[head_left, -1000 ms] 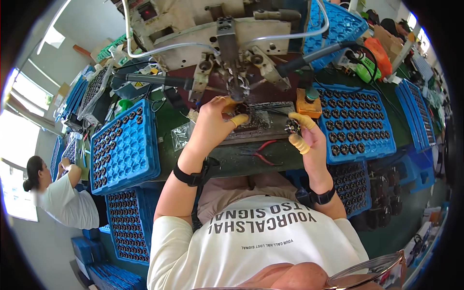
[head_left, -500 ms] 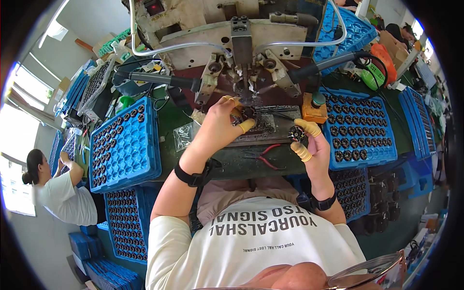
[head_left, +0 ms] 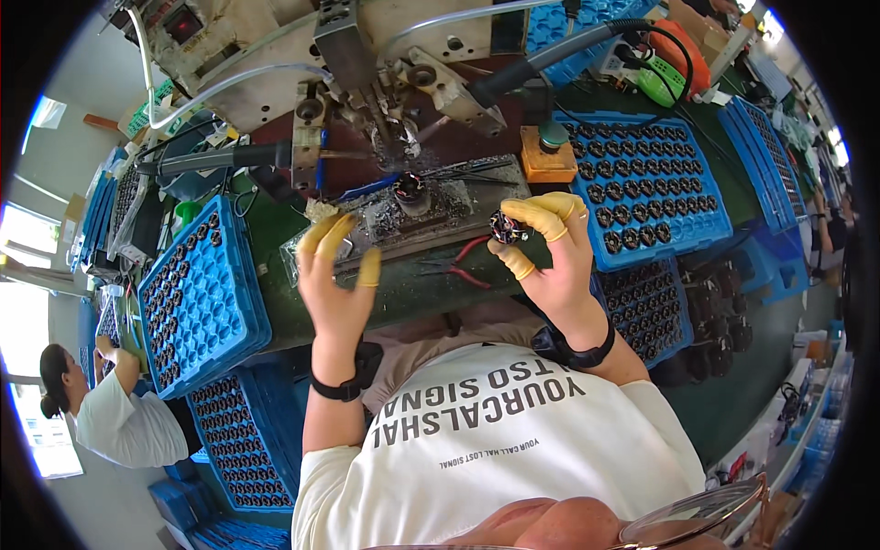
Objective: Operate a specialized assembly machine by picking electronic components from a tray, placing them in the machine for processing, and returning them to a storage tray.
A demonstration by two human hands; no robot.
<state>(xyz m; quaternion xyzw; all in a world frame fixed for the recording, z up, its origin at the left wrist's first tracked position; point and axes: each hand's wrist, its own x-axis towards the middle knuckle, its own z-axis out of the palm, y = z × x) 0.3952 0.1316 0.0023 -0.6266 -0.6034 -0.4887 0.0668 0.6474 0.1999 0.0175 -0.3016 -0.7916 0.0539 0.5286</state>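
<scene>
Between the fingertips and thumb of my right hand [head_left: 556, 246], a small round motor stator with dark teeth and wire windings [head_left: 505, 227] is held over the bench. Yellow finger covers are on both hands. My left hand [head_left: 337, 289] is empty, its fingers apart, at the left front edge of the metal base plate [head_left: 484, 183]. Another dark round stator [head_left: 409, 189] sits in the fixture on that plate, below the machine's central head [head_left: 344, 46]. Dark bits are scattered around it.
Red-handled pliers [head_left: 469, 268] lie in front of the plate. An orange box with a green button [head_left: 549, 168] stands at its right. Blue trays of stators flank the bench, left [head_left: 209, 298] and right [head_left: 701, 231]. Another person [head_left: 128, 417] sits at far left.
My left hand has come away from the fixture toward me and opened, leaving a stator in the fixture. The right hand still holds its stator. The whole view has shifted and tilted.
</scene>
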